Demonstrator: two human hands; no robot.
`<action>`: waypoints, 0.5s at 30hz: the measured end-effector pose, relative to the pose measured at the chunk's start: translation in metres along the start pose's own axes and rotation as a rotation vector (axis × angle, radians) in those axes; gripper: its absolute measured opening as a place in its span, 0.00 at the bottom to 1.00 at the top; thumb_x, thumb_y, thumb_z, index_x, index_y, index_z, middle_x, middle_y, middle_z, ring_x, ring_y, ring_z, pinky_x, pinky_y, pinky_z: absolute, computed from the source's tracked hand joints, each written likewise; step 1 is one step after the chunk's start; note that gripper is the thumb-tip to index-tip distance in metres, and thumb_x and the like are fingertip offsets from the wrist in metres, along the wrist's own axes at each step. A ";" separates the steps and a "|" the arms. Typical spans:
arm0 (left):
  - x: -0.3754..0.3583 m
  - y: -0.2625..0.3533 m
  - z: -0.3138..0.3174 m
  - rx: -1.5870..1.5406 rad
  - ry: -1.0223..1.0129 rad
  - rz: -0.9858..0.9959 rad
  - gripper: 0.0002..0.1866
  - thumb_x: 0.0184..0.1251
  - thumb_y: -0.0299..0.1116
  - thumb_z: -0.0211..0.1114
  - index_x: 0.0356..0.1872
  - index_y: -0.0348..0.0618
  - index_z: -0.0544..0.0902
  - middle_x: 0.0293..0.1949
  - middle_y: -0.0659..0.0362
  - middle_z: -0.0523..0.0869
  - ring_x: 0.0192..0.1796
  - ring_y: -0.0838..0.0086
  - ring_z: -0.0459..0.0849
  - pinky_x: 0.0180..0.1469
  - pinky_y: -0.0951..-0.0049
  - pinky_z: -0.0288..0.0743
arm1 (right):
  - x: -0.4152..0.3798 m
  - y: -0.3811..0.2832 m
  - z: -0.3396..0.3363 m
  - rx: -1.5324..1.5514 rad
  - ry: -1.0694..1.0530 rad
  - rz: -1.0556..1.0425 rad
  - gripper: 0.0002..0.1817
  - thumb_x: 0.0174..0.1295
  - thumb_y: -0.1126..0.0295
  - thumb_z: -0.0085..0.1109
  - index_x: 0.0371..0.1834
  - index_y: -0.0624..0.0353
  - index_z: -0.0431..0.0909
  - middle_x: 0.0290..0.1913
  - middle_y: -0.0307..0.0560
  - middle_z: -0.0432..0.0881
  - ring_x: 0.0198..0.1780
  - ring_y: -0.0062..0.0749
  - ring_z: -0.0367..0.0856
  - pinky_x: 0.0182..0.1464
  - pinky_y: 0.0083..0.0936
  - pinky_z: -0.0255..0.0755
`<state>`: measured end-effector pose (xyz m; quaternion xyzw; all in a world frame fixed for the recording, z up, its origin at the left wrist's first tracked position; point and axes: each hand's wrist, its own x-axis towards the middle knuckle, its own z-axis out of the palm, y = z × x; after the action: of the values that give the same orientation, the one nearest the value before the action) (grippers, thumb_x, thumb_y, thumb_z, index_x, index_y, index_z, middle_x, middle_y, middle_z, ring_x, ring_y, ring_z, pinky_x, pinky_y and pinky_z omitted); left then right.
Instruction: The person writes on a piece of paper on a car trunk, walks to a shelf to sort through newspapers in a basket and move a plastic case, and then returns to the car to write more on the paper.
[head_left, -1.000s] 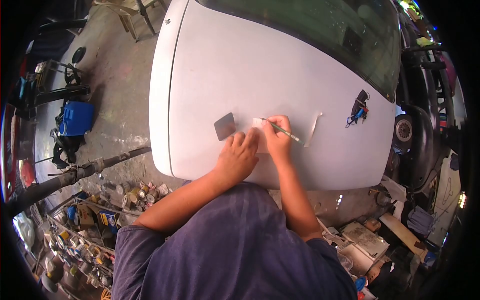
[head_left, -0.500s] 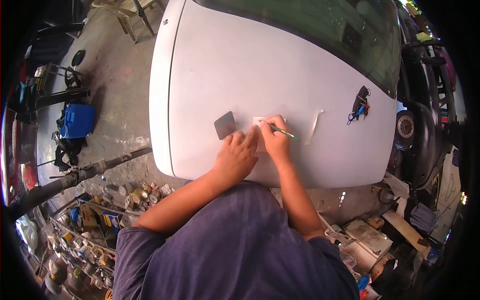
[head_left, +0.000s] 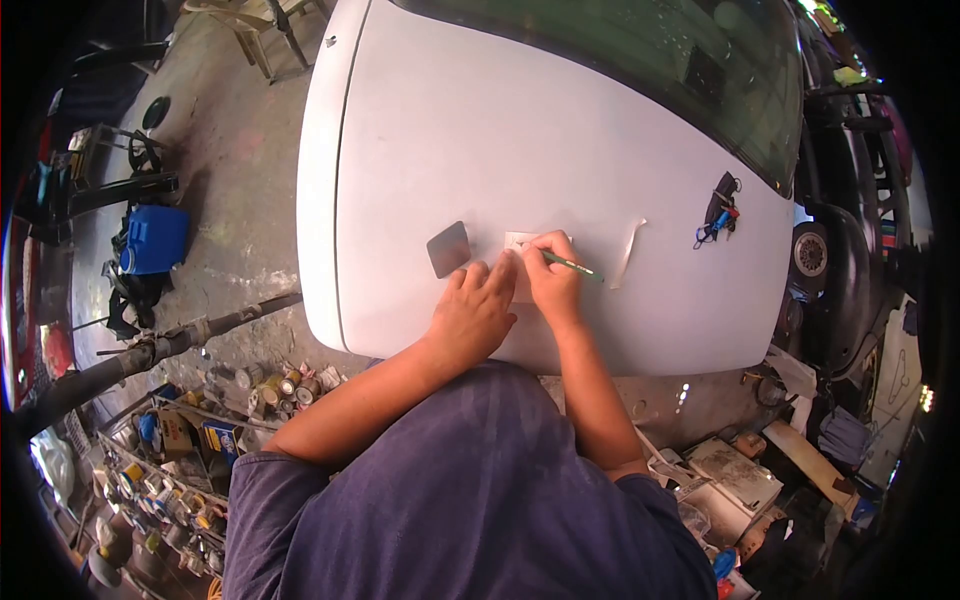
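Note:
My right hand (head_left: 553, 275) grips a green pencil (head_left: 577, 267), its tip down on a small pale piece of paper (head_left: 514, 239). That paper lies on the white car panel (head_left: 470, 130) in front of me, partly hidden under my hands. With its fingers stretched out, my left hand (head_left: 480, 308) rests flat against the paper's left side. Just beyond the left fingertips is a dark, glossy rectangle with rounded corners (head_left: 448, 250), which looks like a phone. A narrow pale strip (head_left: 628, 255), like tape, is on the panel right of the pencil.
Keys on a black strap (head_left: 718, 212) lie on the panel at right, below the dark car window (head_left: 640, 60). A blue jug (head_left: 155, 240) stands on the floor at left. Cans (head_left: 290, 385) crowd the lower left, near a long pole (head_left: 220, 325). Boxes (head_left: 735, 475) fill the lower right.
The back end of the pencil has shifted slightly to the right as the right hand moves it a little. My left hand stays in place.

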<state>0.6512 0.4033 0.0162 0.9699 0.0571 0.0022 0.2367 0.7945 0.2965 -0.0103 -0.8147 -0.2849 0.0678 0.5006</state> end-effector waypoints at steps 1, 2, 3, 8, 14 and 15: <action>-0.001 0.000 0.000 0.001 -0.005 0.000 0.40 0.65 0.44 0.74 0.75 0.33 0.74 0.80 0.52 0.67 0.69 0.56 0.72 0.70 0.56 0.69 | 0.000 0.000 0.000 -0.006 -0.002 -0.007 0.08 0.65 0.78 0.68 0.33 0.61 0.76 0.27 0.47 0.83 0.26 0.35 0.81 0.31 0.34 0.75; -0.001 0.001 0.000 0.000 -0.005 -0.002 0.40 0.65 0.44 0.74 0.75 0.33 0.74 0.80 0.52 0.67 0.69 0.56 0.72 0.70 0.56 0.69 | 0.000 0.001 0.001 -0.013 -0.004 -0.014 0.08 0.65 0.78 0.68 0.33 0.61 0.76 0.27 0.47 0.83 0.27 0.35 0.81 0.31 0.34 0.75; -0.001 0.001 0.001 0.000 -0.004 -0.003 0.40 0.65 0.44 0.74 0.75 0.33 0.74 0.81 0.52 0.67 0.69 0.56 0.72 0.70 0.57 0.69 | 0.001 0.000 0.000 -0.020 -0.004 -0.022 0.08 0.65 0.78 0.68 0.33 0.61 0.76 0.27 0.47 0.83 0.27 0.35 0.81 0.31 0.34 0.75; 0.000 0.000 0.001 0.016 0.074 0.038 0.41 0.63 0.44 0.76 0.72 0.27 0.75 0.77 0.49 0.70 0.64 0.58 0.75 0.64 0.58 0.71 | 0.002 -0.003 0.001 -0.060 -0.003 -0.075 0.08 0.65 0.79 0.67 0.33 0.61 0.76 0.27 0.47 0.83 0.27 0.37 0.81 0.31 0.35 0.76; -0.001 0.001 0.001 0.011 0.065 0.037 0.41 0.63 0.44 0.76 0.72 0.27 0.74 0.77 0.49 0.69 0.64 0.58 0.75 0.65 0.58 0.71 | 0.001 -0.006 -0.002 -0.087 -0.041 -0.053 0.08 0.65 0.78 0.67 0.32 0.60 0.76 0.26 0.47 0.82 0.27 0.38 0.83 0.31 0.36 0.76; 0.000 0.000 0.001 0.014 0.066 0.038 0.41 0.63 0.44 0.76 0.72 0.27 0.74 0.77 0.49 0.69 0.64 0.58 0.75 0.65 0.58 0.71 | 0.002 -0.006 -0.002 -0.095 -0.045 -0.057 0.08 0.66 0.78 0.67 0.32 0.60 0.76 0.26 0.47 0.82 0.27 0.38 0.83 0.31 0.36 0.76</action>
<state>0.6512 0.4025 0.0152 0.9719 0.0465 0.0382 0.2278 0.7950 0.2979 -0.0035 -0.8273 -0.3219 0.0584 0.4567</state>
